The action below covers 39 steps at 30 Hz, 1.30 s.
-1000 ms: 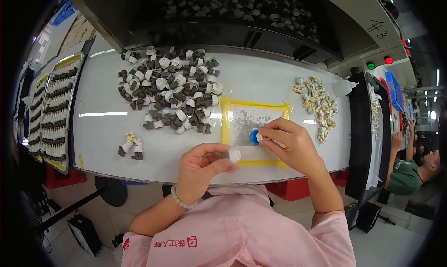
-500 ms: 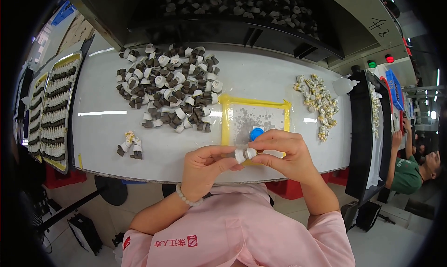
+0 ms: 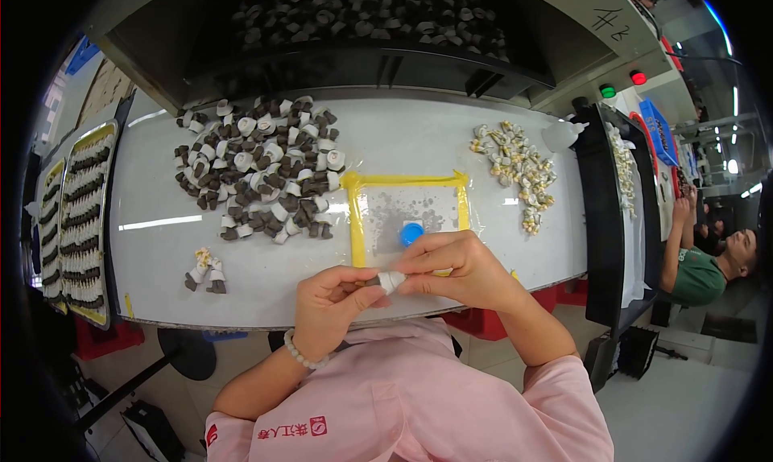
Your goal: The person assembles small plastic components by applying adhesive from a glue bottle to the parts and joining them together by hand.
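Observation:
Both hands meet over the near edge of the white worktable [image 3: 274,289]. Between my left hand [image 3: 332,295] and my right hand [image 3: 457,270] is a small white-and-dark-grey figure part [image 3: 390,282]. The thumb and fingers of my left hand pinch its dark end, while my right fingertips close on its white end. Whether a second small piece sits in the right fingertips is hidden. Just beyond the hands, a round blue cap [image 3: 411,233] stands inside a yellow tape frame [image 3: 356,224] on a wet-spotted patch.
A large pile of white-and-dark parts [image 3: 262,160] lies left, with two yellow-topped figures [image 3: 206,272] nearer. Small yellow-and-white pieces [image 3: 519,168] and a squeeze bottle [image 3: 563,135] are right. Filled trays [image 3: 87,212] stand far left; a dark parts bin [image 3: 370,68] spans the back. Another person [image 3: 708,261] works at right.
The view has shifted, so the table and hands sit further left in it. The held part has turned: its dark end now lies at my left fingers and its white end at my right.

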Each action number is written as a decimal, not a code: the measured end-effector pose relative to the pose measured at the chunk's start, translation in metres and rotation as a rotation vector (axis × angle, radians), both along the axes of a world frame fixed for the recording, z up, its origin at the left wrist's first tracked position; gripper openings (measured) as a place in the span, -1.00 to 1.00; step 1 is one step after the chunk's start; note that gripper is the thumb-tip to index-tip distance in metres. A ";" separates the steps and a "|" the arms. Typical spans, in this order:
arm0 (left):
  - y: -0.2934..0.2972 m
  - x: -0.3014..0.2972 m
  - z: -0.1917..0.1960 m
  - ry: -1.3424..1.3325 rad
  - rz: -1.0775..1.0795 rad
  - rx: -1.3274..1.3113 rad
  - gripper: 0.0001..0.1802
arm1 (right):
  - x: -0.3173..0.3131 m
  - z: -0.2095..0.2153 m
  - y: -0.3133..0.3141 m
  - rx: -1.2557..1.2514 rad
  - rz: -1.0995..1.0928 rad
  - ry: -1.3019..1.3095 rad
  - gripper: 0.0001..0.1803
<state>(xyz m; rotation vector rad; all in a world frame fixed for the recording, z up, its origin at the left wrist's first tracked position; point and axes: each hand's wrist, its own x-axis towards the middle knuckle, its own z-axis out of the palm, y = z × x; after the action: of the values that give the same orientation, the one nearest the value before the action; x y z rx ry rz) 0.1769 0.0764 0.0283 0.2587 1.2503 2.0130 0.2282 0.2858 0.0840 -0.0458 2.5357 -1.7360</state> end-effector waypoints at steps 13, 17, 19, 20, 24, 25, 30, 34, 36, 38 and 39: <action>-0.109 -0.026 -0.003 1.531 0.443 -0.872 -0.66 | -0.016 -0.015 0.100 1.149 -0.451 0.216 -0.77; -0.120 -0.033 -0.005 1.570 0.542 -0.991 -0.58 | -0.018 -0.018 0.096 1.145 -0.447 0.224 -0.83; -0.117 -0.035 -0.003 1.512 0.610 -1.039 -0.62 | -0.016 -0.017 0.089 1.124 -0.455 0.245 -0.84; -0.113 -0.037 0.001 1.537 0.597 -1.026 -0.59 | -0.011 -0.013 0.086 1.074 -0.446 0.278 -0.84; -0.098 -0.060 0.023 1.524 0.600 -0.968 -0.58 | 0.005 -0.011 0.066 1.013 -0.324 0.342 -0.81; -0.096 -0.070 0.023 1.509 0.533 -0.971 -0.60 | 0.007 -0.012 0.064 1.015 -0.323 0.342 -0.81; -0.079 -0.090 0.026 1.398 0.366 -1.010 -0.66 | 0.018 -0.023 0.057 1.090 -0.249 0.381 -0.78; -0.075 -0.097 0.023 1.390 0.292 -1.028 -0.68 | 0.021 -0.027 0.062 1.004 -0.269 0.375 -0.77; -0.076 -0.097 0.023 1.343 0.310 -1.020 -0.69 | 0.020 -0.033 0.062 0.921 -0.333 0.329 -0.76; -0.079 -0.097 0.024 1.316 0.314 -1.009 -0.68 | 0.018 -0.031 0.062 0.778 -0.384 0.305 -0.74; -0.081 -0.098 0.023 1.290 0.324 -1.024 -0.68 | 0.017 -0.028 0.057 0.789 -0.390 0.299 -0.74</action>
<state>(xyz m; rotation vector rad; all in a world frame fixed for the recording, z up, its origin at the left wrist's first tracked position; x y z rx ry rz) 0.0792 -0.0046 0.0512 0.9333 3.0456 1.0005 0.2448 0.3433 0.0563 0.2628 3.4409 -0.7003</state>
